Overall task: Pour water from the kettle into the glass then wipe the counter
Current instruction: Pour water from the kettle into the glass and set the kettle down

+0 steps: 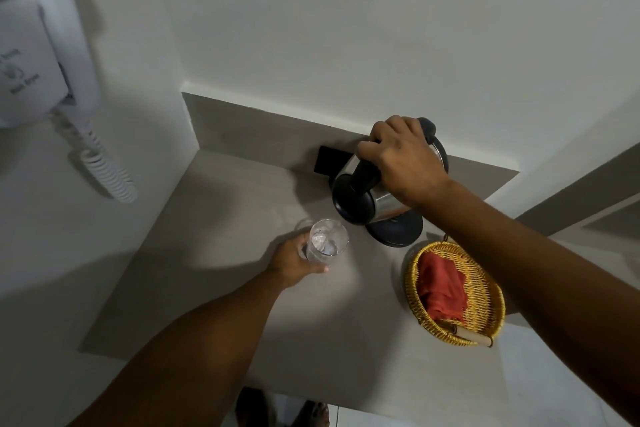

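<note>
A steel kettle (382, 199) with a black handle and black lid hangs tilted above its round black base (398, 230), lid end toward the glass. My right hand (401, 158) is shut on the kettle's handle. A clear glass (327, 240) stands on the grey counter (214, 253) just left of the kettle, with water and glints showing inside. My left hand (292, 262) is wrapped around the glass from the near side. I cannot make out a stream of water between kettle and glass.
A yellow wicker basket (485, 319) holding a folded red cloth (443, 288) sits at the counter's right, under my right forearm. A black object (329, 159) leans against the back wall. A white wall-mounted hair dryer (41, 59) with a coiled cord hangs at left.
</note>
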Motion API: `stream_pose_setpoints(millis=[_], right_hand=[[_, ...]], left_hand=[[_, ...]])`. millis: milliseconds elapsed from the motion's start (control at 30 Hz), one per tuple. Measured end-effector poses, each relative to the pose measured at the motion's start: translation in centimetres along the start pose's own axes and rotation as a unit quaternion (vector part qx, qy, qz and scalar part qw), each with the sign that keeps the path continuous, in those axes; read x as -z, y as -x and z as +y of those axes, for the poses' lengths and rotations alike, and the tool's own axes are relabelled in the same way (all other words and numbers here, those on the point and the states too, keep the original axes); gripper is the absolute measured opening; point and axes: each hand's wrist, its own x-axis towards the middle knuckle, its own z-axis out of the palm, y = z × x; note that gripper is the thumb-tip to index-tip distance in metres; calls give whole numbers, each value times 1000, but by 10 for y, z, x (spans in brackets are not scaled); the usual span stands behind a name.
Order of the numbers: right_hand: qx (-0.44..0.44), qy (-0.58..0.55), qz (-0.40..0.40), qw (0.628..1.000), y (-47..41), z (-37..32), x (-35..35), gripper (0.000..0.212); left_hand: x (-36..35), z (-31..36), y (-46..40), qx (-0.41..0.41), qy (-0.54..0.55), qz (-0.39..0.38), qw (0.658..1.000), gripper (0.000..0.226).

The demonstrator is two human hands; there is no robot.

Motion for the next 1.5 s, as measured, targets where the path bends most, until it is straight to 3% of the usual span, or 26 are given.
stream_pose_setpoints(millis=[500,833,1067,1233,1400,1500], right_hand=[[-18,-42,18,999,-2,6,-28,20],[-142,-152,41,977,35,41,-62,22],[-344,-253,112,897,64,93,-93,31],[-419,-333,132,834,79,106,-111,36],[-509,-409,142,744,89,116,-133,24],[-532,-433,151,712,93,117,-144,24]], left_hand=[[11,-6,-1,19,-31,14,999,78],[5,2,3,9,-12,23,1000,79],[4,7,4,2,-10,25,1000,76],[2,6,4,-6,-22,33,999,73],[0,2,2,-10,-32,34,999,73],[2,-2,1,2,-30,25,999,72]])
